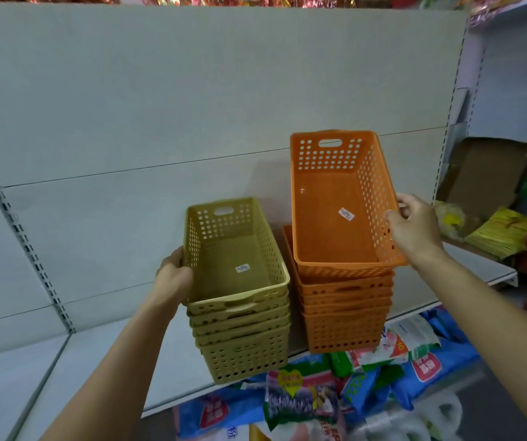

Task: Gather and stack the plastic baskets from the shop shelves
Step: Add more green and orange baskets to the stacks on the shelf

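Two stacks of perforated plastic baskets stand side by side on a grey shop shelf [103,361]. The olive-yellow stack [243,342] is on the left, and my left hand [174,278] grips the left wall of its top basket [233,249]. On the right is the orange stack [344,316]. Its top orange basket [335,218] is lifted and tilted, partly out of the stack, and my right hand [414,227] holds its right rim. Each top basket has a small price sticker inside.
The shelf's back panel [192,90] rises behind the stacks, with a slotted upright [20,230] at the left. Bags of goods [303,396] lie on the shelf below. A cardboard box [481,173] and yellow packets [504,230] sit on the neighbouring shelf to the right.
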`<control>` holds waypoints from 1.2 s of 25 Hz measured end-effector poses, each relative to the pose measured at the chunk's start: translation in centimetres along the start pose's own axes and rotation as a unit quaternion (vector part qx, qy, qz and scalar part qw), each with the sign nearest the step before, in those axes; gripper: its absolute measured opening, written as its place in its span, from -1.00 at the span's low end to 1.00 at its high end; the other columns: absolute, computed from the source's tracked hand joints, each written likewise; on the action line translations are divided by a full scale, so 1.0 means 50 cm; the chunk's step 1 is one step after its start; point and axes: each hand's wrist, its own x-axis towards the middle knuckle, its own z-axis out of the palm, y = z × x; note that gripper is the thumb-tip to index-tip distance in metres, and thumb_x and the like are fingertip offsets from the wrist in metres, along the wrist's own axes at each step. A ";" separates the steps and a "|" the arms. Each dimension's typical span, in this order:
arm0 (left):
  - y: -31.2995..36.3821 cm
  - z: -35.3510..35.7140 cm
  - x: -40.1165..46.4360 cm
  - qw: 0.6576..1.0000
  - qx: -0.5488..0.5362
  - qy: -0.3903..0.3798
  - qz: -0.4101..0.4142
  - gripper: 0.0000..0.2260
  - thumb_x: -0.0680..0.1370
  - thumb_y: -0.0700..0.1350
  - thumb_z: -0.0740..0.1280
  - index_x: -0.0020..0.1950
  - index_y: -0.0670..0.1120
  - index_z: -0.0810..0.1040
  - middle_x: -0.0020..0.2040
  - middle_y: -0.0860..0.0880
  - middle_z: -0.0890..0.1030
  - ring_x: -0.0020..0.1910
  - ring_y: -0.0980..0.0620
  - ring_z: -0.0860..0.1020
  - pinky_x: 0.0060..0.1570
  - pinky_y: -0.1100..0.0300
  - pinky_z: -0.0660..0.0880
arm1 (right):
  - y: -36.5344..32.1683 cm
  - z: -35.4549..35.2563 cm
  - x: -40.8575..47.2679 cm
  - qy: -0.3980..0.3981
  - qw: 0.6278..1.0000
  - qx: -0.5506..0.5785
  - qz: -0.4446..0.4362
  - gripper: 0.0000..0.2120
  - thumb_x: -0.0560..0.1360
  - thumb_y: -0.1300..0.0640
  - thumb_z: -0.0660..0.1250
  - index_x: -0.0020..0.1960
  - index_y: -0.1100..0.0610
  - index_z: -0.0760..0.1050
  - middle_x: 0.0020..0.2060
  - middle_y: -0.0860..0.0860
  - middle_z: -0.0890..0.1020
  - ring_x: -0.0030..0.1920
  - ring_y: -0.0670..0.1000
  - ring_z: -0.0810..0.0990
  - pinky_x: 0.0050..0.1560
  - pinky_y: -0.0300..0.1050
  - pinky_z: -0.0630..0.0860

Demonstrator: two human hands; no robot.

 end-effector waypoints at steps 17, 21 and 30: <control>0.030 0.024 -0.031 0.960 -0.240 0.093 -0.113 -0.42 0.57 -0.49 0.07 0.56 -0.10 0.26 0.32 -0.13 0.55 0.14 -0.13 0.61 0.15 -0.09 0.57 | 0.070 0.044 0.033 -0.251 0.960 -0.106 0.063 -0.57 0.56 0.21 0.21 0.43 0.17 0.38 0.28 0.23 0.53 0.22 0.24 0.51 0.22 0.13 0.47; 0.048 0.033 -0.033 0.964 -0.197 0.095 -0.153 -0.44 0.52 -0.51 0.08 0.49 -0.18 0.35 0.07 -0.13 0.62 -0.13 -0.06 0.57 -0.15 0.06 0.56 | 0.051 0.042 0.004 -0.173 0.970 -0.162 -0.053 -0.55 0.57 0.14 0.20 0.45 0.13 0.34 0.42 0.16 0.40 0.45 0.19 0.24 0.38 0.14 0.27; -0.039 0.060 -0.154 0.979 -0.188 0.028 -0.076 -0.66 0.62 -0.11 0.23 0.39 0.06 0.45 0.10 -0.03 0.64 0.00 0.02 0.60 -0.08 0.10 0.53 | -0.016 0.122 -0.277 -0.366 0.920 0.079 -0.114 -0.47 0.60 -0.01 0.19 0.54 -0.06 0.16 0.50 -0.14 0.27 0.43 -0.18 0.30 0.40 -0.11 0.36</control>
